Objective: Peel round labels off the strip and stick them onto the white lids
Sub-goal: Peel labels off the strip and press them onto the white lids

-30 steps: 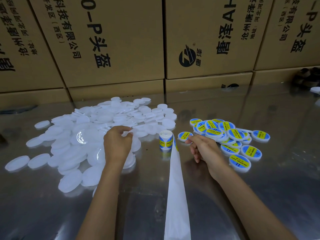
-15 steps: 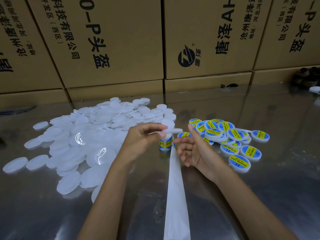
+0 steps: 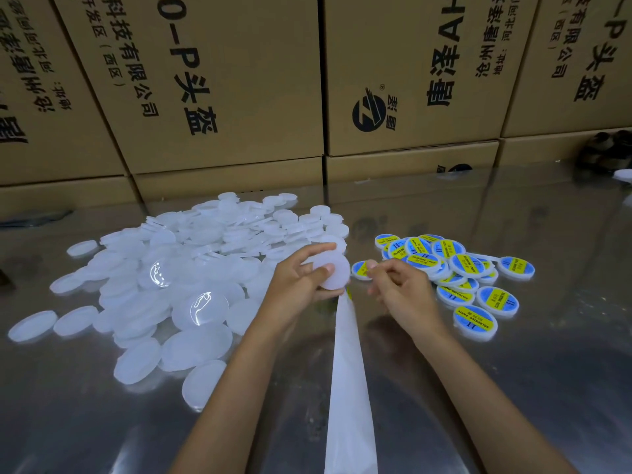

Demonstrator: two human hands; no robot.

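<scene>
My left hand holds a plain white lid upright between thumb and fingers, its flat face turned toward me. My right hand pinches a round blue and yellow label at its edge, just right of the lid and apart from it. The white backing strip runs from under my hands toward me; the label roll is hidden behind the left hand. A big heap of plain white lids lies to the left. Labelled lids are piled to the right.
The work surface is a shiny metal table. A wall of stacked cardboard boxes stands along its far edge. A dark object sits at the far right by the boxes.
My left hand picked a white lid from the heap and brought it to the centre, turning its face toward me. My right hand left the labelled pile and now pinches a label.
</scene>
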